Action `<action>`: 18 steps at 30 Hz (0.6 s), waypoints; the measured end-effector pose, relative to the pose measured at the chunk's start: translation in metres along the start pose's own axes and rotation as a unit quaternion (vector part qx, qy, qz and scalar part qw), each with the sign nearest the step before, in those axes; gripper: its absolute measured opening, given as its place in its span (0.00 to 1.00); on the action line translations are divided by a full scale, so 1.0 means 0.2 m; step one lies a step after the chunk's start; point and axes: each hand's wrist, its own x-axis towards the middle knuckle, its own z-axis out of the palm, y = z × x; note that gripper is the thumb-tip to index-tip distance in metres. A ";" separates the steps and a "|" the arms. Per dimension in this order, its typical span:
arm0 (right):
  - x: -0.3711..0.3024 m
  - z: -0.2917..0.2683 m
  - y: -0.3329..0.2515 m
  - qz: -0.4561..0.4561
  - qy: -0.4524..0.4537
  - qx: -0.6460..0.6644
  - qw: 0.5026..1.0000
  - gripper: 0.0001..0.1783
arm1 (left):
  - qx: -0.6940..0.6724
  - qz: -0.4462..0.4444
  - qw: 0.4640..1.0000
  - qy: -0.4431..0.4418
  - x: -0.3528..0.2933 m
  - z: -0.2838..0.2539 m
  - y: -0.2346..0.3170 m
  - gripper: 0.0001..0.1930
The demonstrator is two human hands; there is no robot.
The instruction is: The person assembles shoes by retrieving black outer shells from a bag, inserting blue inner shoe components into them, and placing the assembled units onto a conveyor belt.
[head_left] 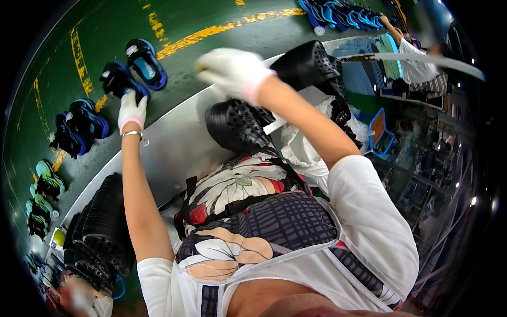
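Note:
My left hand, in a white glove with a pink cuff, grips the near end of a black and blue sports shoe on the green belt. The shoe's mate lies just to its right. My right hand, also in a white glove, is raised over the belt's near edge and smeared by motion. Its fingers look curled, but whether they hold anything I cannot make out. Below and beside it, stacks of nested black moulded shoe-shaped pieces lean on the metal ledge.
The green belt carries yellow lines. More blue-black shoes and mint-green shoes stand farther left. Another black stack is at my left, another at my right. A white bag hangs nearby. Another person works at the far right.

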 end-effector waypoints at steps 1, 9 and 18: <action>-0.13 -0.11 0.07 0.053 0.009 -0.022 0.998 0.13 | -0.013 0.000 1.000 0.023 -0.04 -0.04 0.05 0.23; -1.17 -0.54 0.64 0.309 0.198 -0.109 0.924 0.11 | -0.099 -0.004 0.985 0.138 -0.39 -0.16 0.35 0.21; -1.35 -0.41 0.84 0.233 0.160 -0.188 0.941 0.18 | -0.151 0.006 0.985 0.080 -0.59 -0.17 0.49 0.18</action>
